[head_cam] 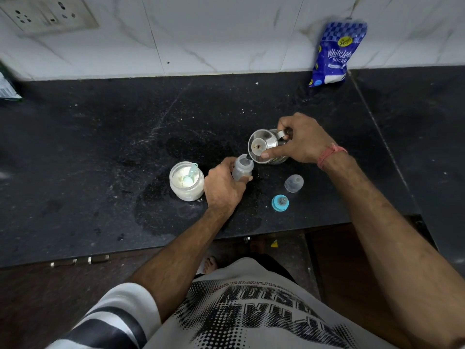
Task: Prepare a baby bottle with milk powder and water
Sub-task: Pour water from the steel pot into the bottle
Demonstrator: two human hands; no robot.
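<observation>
A: Look at the black countertop (pixel 100 137), near its front edge. The left hand (pixel 222 186) is wrapped around the baby bottle (pixel 242 169), fingers closed on its body, holding it upright on the stone with the mouth open.

B: And the right hand (pixel 299 141)?

A: It grips a steel jug (pixel 264 147) by the handle, fingers curled tight and the thumb pressed along the rim. The jug is tipped over toward the bottle, its lip right at the bottle's mouth. I can see straight into the jug; whether water is running I cannot tell from here.

B: Where is the milk powder?

A: In an open glass jar (pixel 186 181), just left of the left hand, almost touching it. White powder fills the jar, and a pale blue scoop (pixel 190 174) stands in it, handle leaning up and to the right.

B: The bottle's other parts?

A: Off to the right of the bottle, nearer the front edge. A clear cap (pixel 294 183) lies on the counter, and just in front of it sits the blue ring with the teat (pixel 280 203), teat pointing up. Neither touches the other.

B: Anything at the back?

A: A blue sugar packet (pixel 334 55) leans against the white marble wall (pixel 201 34) at the back edge, well apart from the hands. There is a red thread (pixel 331 154) around the right wrist.
</observation>
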